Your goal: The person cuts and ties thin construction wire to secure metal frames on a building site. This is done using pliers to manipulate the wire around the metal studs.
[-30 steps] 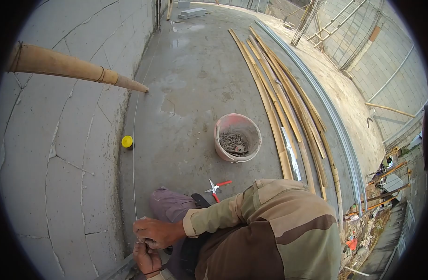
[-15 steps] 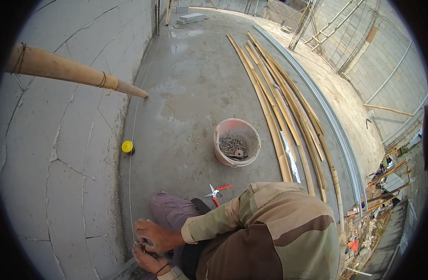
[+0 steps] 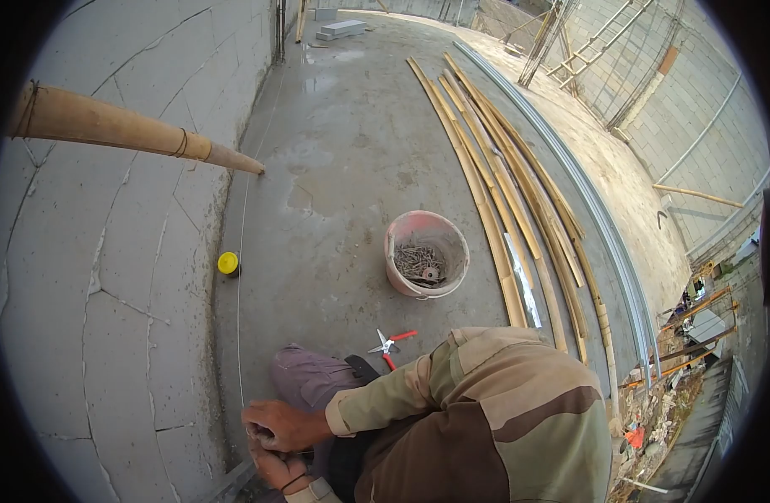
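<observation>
A thin white string [image 3: 239,302] stretches along the foot of the wall and comes down to my hands at the lower left. My right hand [image 3: 280,426] has its fingers curled in a pinch where the string ends. Just below it, partly covered by it, my left hand [image 3: 276,469] is closed too, close to the right fingers; what it holds is hidden. A dark band and a strap circle the left wrist. Red-handled snips [image 3: 388,345] lie spread on the floor beyond my knee [image 3: 305,377].
A pinkish bucket [image 3: 402,281] of nails stands ahead. Near the block wall [image 3: 117,335] sits a yellow-topped container [image 3: 227,263], and a bamboo pole [image 3: 150,130] leans there. Bamboo strips [image 3: 486,184] and metal channels [image 3: 561,151] lie along the right.
The lower end of the string has shifted slightly right. My right hand has turned a little over the left, and my left hand has moved slightly right.
</observation>
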